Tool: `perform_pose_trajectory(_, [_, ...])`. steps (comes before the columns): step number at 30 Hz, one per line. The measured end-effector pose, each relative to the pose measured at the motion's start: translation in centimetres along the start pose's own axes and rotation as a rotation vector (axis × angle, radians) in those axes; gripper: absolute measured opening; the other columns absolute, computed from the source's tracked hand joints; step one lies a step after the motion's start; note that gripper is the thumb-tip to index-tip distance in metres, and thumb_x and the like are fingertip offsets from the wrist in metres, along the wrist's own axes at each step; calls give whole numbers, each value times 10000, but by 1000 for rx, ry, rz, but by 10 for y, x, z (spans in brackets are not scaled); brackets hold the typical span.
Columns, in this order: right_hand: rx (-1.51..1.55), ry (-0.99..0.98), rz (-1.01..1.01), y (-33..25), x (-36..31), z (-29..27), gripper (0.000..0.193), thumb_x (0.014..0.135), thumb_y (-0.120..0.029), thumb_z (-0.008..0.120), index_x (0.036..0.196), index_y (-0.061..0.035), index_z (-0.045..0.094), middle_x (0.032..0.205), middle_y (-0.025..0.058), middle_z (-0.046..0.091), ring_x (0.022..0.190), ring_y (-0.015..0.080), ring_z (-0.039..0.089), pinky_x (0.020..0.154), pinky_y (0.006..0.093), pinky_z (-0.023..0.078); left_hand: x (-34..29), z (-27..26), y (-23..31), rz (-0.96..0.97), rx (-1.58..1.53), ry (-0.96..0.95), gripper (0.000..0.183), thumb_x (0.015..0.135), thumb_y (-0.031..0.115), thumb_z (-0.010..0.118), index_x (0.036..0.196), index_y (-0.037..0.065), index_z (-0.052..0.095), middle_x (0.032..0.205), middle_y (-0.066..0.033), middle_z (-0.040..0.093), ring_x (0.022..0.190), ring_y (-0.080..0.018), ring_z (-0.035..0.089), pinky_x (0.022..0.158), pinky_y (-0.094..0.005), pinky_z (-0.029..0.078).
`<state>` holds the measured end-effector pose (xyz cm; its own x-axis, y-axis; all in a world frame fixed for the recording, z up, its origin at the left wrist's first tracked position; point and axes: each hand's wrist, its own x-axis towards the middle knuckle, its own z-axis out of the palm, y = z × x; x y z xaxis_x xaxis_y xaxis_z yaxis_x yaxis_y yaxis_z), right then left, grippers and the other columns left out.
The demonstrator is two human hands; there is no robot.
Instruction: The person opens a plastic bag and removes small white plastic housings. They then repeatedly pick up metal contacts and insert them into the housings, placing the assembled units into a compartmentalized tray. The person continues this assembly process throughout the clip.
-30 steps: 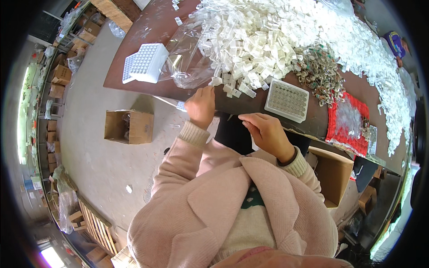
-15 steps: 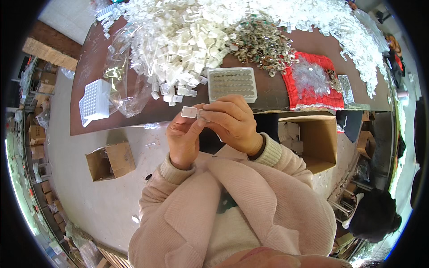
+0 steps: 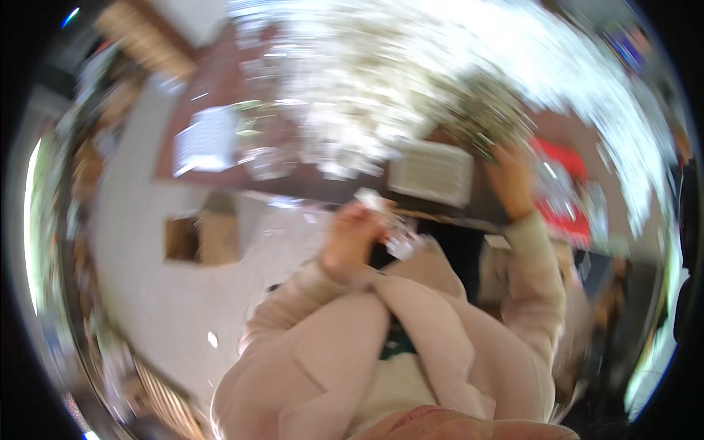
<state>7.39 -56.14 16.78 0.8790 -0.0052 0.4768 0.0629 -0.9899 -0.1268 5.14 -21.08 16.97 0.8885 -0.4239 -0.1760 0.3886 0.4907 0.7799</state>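
White piece [image 3: 370, 198] pinched by the left hand [image 3: 350, 238], left of the pale tray [image 3: 430, 172]; the right hand [image 3: 511, 176] is well apart, right of the tray.
The piece pokes past the fingertips, probably to keep it exposed — while the right hand reaches the heap of small parts [image 3: 484, 103] behind the tray's right side. Blur hides those fingers; whether they grip anything, I cannot tell. The tray sits near the edge, presumably for easy reach — and the white heap [image 3: 352, 103] behind it smears into one mass.
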Motion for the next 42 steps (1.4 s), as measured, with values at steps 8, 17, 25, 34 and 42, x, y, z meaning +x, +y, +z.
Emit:
perform_pose_trajectory(8, [65,-219,-65,171,48,85,245,961,-212,573,1071,-27,688,963,188,648,799,295,605,662,409,478,-30,-21,22,170,-10,135,193,946,168,712,1048,10,667,854,-25,662,668,-96,590,605,-250,486])
perform_pose_trajectory(17, [-904,128,-266,221,79,54,436,961,-389,518,1217,-68,666,1273,159,629,1279,284,512,1056,475,401,-87,-50,49,353,-45,430,162,952,194,712,1008,45,684,821,-6,659,640,-84,591,607,-230,481])
perform_pose_trajectory(25, [386,150,-156,13,109,3,376,987,-301,511,1252,-64,635,1233,141,638,1189,258,552,992,431,447,-88,-47,51,426,48,380,157,964,210,697,989,55,686,732,11,635,627,-78,585,596,-238,458])
perform_pose_trajectory(34, [1504,-105,92,-92,111,-24,324,1016,-203,504,1291,-60,600,1188,120,649,1087,228,597,919,381,500,-70,-37,40,436,21,234,111,931,133,721,978,44,674,824,0,657,663,-77,606,588,-227,480])
perform_pose_trajectory(42, [1372,113,538,-53,21,-99,299,1042,-115,497,1326,-56,569,1148,102,658,997,202,638,855,337,546,-19,23,38,275,44,-120,234,925,68,710,1150,16,678,976,-64,707,853,-120,663,731,-273,555])
